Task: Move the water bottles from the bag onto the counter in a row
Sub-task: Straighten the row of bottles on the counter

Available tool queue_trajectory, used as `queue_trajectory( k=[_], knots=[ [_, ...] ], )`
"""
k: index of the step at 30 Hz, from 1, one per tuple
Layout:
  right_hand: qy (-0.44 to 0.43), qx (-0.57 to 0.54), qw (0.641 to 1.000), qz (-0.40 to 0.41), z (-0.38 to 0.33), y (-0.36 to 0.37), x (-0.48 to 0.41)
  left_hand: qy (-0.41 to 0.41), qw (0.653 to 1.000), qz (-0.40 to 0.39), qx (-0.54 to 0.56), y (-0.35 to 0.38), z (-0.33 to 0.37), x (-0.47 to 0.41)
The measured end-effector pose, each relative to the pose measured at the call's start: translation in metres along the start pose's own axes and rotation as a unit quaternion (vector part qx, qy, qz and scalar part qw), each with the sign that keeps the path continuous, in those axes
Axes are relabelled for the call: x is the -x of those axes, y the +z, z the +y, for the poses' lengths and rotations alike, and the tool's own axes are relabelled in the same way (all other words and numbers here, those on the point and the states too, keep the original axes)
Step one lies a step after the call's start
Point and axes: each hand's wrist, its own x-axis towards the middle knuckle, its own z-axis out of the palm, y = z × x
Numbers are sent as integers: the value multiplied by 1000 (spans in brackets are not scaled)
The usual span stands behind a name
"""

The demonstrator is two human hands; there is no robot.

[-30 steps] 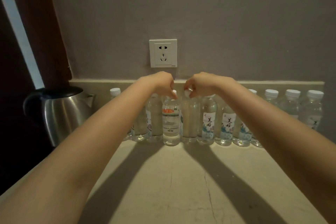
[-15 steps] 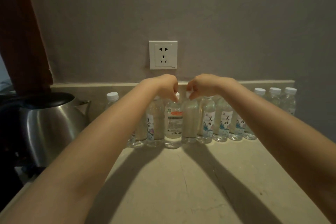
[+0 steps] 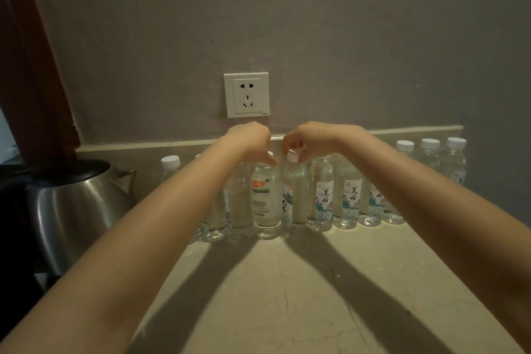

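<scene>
Several clear water bottles with white caps stand in a row along the back of the beige counter (image 3: 287, 296), against the wall. My left hand (image 3: 251, 142) grips the cap of a bottle with a red and green label (image 3: 265, 201). My right hand (image 3: 309, 139) pinches the white cap of the bottle (image 3: 294, 195) just to its right. Both bottles stand upright on the counter, side by side in the row. Three more capped bottles (image 3: 429, 158) stand at the far right end. No bag is in view.
A steel kettle (image 3: 74, 210) with a black lid stands at the left of the counter. A white wall socket (image 3: 246, 94) sits above the hands. A dark wooden frame (image 3: 31, 66) rises at the far left. The counter's front half lies bare in front of the row.
The camera has shifted a little. Both hands stay on the two middle bottle caps; the right-hand bottle has turned, so part of its label now shows.
</scene>
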Motion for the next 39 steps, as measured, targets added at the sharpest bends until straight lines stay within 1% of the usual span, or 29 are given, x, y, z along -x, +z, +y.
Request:
queue_trajectory(
  k=[3, 5, 7, 9, 14, 16, 18, 21, 23, 26, 29, 32, 34, 39],
  knots=[
    [37, -2, 999, 13, 3, -5, -1, -20, 1000, 6, -2, 0, 4, -1],
    [61, 37, 997, 19, 2, -4, -4, -38, 999, -1, 10, -2, 4, -1],
    [54, 80, 995, 15, -1, 1, -8, -45, 999, -12, 25, -5, 4, -2],
    [39, 92, 995, 7, -2, 2, -11, -35, 998, -26, 36, -7, 4, -3],
    [10, 53, 998, -19, 4, -2, -6, 21, 995, -68, 63, -5, -3, -6],
    [-9, 37, 999, -18, 6, 0, -7, 38, 994, -72, 69, -1, -7, -6],
    [-9, 21, 1000, -17, 9, 0, -9, 38, 993, -67, 87, 1, -12, -7],
    [22, 3, 1000, -8, 12, 1, -11, 3, 993, -29, 113, 0, -14, -8],
    [25, 30, 999, 4, 11, 4, -14, -35, 997, 4, 75, -1, -9, -10],
    [15, 42, 999, 13, 10, 8, -17, -63, 998, 0, 23, 2, 1, -14],
    [16, 40, 999, 15, 12, 8, -16, -47, 997, -31, 44, 1, 3, -19],
    [20, 32, 999, 24, 13, 10, -15, -13, 995, -71, 69, -4, -2, -16],
    [24, 25, 999, 30, 13, 11, -15, 10, 993, -94, 66, -7, -5, -13],
    [25, 19, 999, 35, 15, 12, -16, 66, 993, -98, 26, -12, 0, -6]
  ],
)
